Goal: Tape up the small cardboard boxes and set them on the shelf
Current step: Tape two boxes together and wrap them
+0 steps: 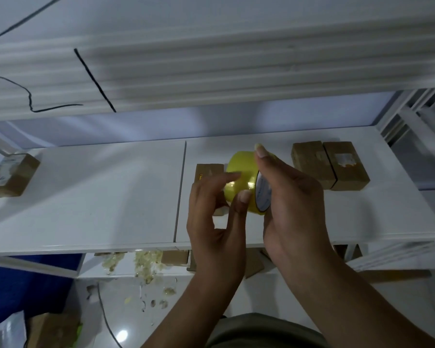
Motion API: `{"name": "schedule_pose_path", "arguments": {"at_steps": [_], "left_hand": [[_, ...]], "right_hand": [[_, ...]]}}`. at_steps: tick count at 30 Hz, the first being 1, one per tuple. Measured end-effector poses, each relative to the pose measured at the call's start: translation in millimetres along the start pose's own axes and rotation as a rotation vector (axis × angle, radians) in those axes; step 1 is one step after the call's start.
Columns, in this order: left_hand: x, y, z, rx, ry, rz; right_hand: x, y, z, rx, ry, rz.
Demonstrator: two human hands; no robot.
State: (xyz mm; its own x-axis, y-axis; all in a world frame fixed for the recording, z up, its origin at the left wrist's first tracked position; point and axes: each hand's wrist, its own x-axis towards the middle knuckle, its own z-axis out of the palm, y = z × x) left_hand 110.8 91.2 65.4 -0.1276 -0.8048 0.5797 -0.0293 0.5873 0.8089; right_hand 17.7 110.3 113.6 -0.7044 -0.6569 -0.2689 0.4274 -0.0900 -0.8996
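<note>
A yellow roll of tape (242, 183) is held above the white shelf (111, 197). My right hand (289, 204) grips the roll from its right side, fingers over the top. My left hand (216, 209) touches the roll's face, thumb on the lower edge and fingers spread over the tape. Behind the roll a small cardboard box (206, 170) lies on the shelf, mostly hidden by my left hand. Two taped small boxes (329, 164) stand side by side at the right of the shelf. Another small box (13, 175) sits at the far left.
An upper white shelf board (211, 71) hangs above, with black cables on it. Below the shelf edge a lower level holds tape scraps (146, 263) and more cardboard boxes (175, 257). A white frame (412, 126) stands at the right.
</note>
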Motion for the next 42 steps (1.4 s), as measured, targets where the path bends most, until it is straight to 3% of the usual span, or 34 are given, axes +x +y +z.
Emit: {"name": "schedule_pose_path", "arguments": {"at_steps": [9, 13, 17, 22, 32, 38, 42], "left_hand": [[-3.3, -2.8, 4.8, -0.034, 0.003, -0.005], [5.8, 9.3, 2.1, -0.547, 0.039, -0.499], [16.7, 5.9, -3.5, -0.638, -0.086, -0.702], [17.7, 3.9, -8.9, -0.715, -0.262, -0.725], [16.3, 12.2, -2.2, -0.895, -0.150, -0.784], [11.2, 12.5, 2.9, -0.881, -0.083, -0.804], [10.0, 13.4, -3.6, -0.956, -0.152, -0.768]], "right_hand": [[0.8, -4.9, -0.9, 0.036, -0.053, 0.016], [2.9, -8.2, 2.7, -0.048, -0.080, -0.157], [8.6, -9.7, -1.7, -0.079, -0.145, -0.292], [13.7, -8.8, -7.8, -0.144, -0.219, -0.351], [9.0, -4.3, -3.3, -0.225, -0.224, -0.386], [6.7, -3.2, -1.4, -0.330, -0.241, -0.455], [10.1, -4.5, -0.3, -0.251, -0.259, -0.416]]}}
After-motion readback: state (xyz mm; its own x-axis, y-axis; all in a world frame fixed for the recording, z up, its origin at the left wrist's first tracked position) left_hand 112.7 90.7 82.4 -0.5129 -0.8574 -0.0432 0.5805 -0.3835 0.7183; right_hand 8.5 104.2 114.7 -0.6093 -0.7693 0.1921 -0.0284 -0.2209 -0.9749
